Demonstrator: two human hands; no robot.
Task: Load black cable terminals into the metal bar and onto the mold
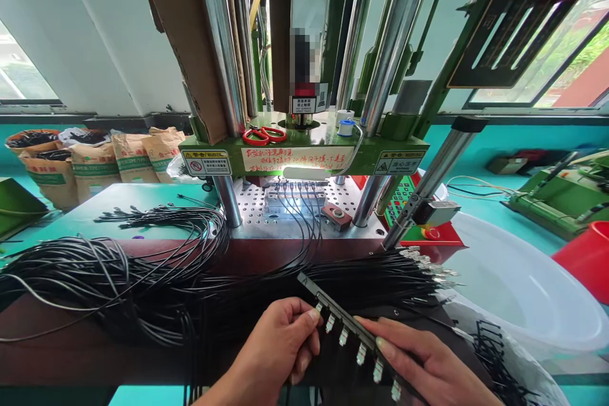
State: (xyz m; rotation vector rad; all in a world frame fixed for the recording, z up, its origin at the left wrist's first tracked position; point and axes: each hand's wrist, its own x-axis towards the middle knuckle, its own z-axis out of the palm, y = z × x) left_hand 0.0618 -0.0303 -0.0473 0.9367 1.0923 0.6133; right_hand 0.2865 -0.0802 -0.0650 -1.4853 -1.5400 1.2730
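My right hand [431,365] grips a long black fixture bar [349,325] that carries several small metal connector ends along its lower edge. My left hand [280,346] is curled at the bar's far end, its fingertips pinching one of the connectors [318,312]. Both hands hover over a thick bundle of black cables [143,279] spread across the brown bench edge. Behind them stands a green vertical moulding press [304,155] with several cables laid into its mould [295,193].
Red-handled scissors [259,134] lie on the press platen. A white basin [528,292] and a red tub [587,257] sit to the right. Brown paper sacks [95,162] stand at the back left. Steel columns [221,76] flank the mould opening.
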